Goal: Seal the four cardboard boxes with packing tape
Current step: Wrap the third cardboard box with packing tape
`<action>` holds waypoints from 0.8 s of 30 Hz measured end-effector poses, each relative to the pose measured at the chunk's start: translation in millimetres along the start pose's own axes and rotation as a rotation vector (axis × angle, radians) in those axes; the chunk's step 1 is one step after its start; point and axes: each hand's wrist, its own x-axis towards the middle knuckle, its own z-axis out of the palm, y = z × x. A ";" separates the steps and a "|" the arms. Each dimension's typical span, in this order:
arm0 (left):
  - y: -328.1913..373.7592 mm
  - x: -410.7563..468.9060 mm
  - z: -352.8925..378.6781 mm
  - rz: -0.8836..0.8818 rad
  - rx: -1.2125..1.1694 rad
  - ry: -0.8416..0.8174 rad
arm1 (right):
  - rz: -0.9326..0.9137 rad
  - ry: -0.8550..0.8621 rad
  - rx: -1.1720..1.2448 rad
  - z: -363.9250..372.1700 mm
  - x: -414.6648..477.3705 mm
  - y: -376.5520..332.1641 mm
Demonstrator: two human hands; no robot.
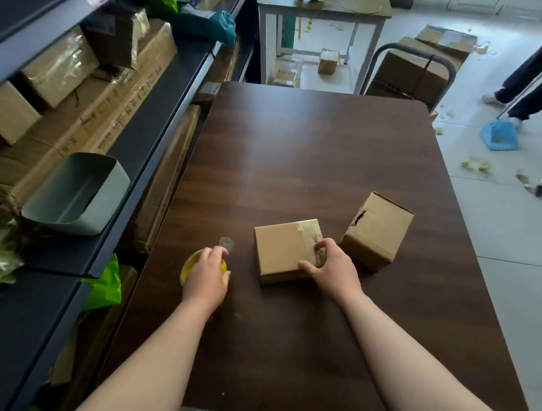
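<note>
A person's right grip point(330, 266) clasped the cardboard box point(279, 251) beneath it, likely light and stiff, by its taped near edge, while the left grip point(206, 276) closed round the tape roll point(189, 268) on the tabletop point(307, 142).

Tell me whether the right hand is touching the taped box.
Touching. The head view shows the right hand on the taped box, fingers curled on its tape, thumb against its near edge.
</note>
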 end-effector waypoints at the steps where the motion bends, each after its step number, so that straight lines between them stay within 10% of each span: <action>1: 1.6 0.3 0.7 0.036 0.058 -0.042 | 0.007 -0.019 0.012 0.0 2.3 -0.7; 6: 19.8 6.3 1.5 0.106 0.150 0.065 | -0.030 -0.190 0.032 -9.2 11.8 3.1; 10: 41.2 14.8 5.2 0.118 -0.213 -0.261 | -0.079 -0.312 0.018 -17.1 16.0 3.2; 16: 38.2 -8.0 19.7 0.084 -0.070 -0.483 | -0.083 -0.419 0.118 -14.8 7.3 10.8; 24: 64.7 -4.9 41.5 -0.100 -0.335 -0.356 | 0.303 -0.040 0.648 26.4 -11.8 14.4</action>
